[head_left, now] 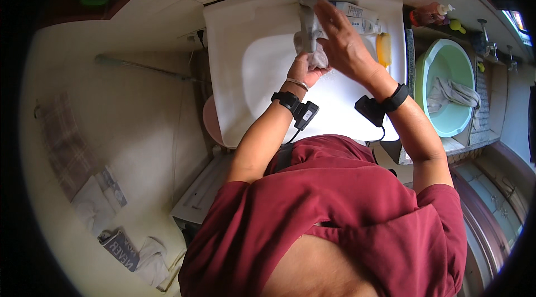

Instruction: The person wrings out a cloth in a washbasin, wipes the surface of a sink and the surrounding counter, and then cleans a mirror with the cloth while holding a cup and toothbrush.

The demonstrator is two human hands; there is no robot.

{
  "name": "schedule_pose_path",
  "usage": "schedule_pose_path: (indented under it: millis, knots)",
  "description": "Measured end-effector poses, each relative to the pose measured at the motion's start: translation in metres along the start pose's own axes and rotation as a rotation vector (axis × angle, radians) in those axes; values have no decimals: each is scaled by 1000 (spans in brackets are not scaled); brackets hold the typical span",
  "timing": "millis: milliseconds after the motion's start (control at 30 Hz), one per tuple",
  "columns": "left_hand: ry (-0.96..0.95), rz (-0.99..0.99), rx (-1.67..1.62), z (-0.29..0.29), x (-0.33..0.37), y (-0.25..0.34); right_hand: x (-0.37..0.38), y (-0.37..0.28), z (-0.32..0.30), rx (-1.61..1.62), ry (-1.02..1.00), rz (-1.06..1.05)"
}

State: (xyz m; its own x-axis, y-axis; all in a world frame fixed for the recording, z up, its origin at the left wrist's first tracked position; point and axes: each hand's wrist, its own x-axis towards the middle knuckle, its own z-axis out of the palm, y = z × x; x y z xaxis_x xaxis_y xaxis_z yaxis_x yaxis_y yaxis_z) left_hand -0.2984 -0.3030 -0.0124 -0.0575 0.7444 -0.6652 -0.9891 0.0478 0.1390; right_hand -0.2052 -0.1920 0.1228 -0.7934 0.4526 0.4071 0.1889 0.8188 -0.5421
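Observation:
A wet, whitish cloth (pixel 319 60) is bunched in my left hand (pixel 306 67), just below the spout of a grey faucet (pixel 307 26). The fingers of that hand are partly hidden by the cloth and faucet. My right hand (pixel 349 45) is raised beside the faucet with its fingers stretched toward the handle; whether they touch it I cannot tell. Beneath both hands lies a white washbasin (pixel 262 107). Each wrist wears a black strap with a small box, and a bangle circles the left one.
On the basin's right rim stand a white tube (pixel 364 25), a carton (pixel 352 10) and a yellow bottle (pixel 383 49). Further right, a pale green tub (pixel 429 70) holds a grey cloth (pixel 455 96). A pink bowl (pixel 211 122) sits at the basin's left.

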Motion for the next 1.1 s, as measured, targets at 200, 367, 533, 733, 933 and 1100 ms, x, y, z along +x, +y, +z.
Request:
schedule_pose_path:
  millis: [200,367,533,733,933,1100]
  knots:
    - [-66,-180,329,-20,-42,12,-30,3,1,380,-24,139]
    - [-346,-178,194,0,-98,0,-112,24,24,727,-95,696]
    - [-520,-380,127,17,-108,-11,-107,-5,30,1711,-95,674]
    - [-507,-321,410,8,-114,-13,-92,-17,13,1371,-241,690]
    - [-323,180,1194,-14,-86,-23,-97,-16,41,710,-397,839]
    - [111,339,1754,-21,-71,-43,-112,-1,82,570,-302,893]
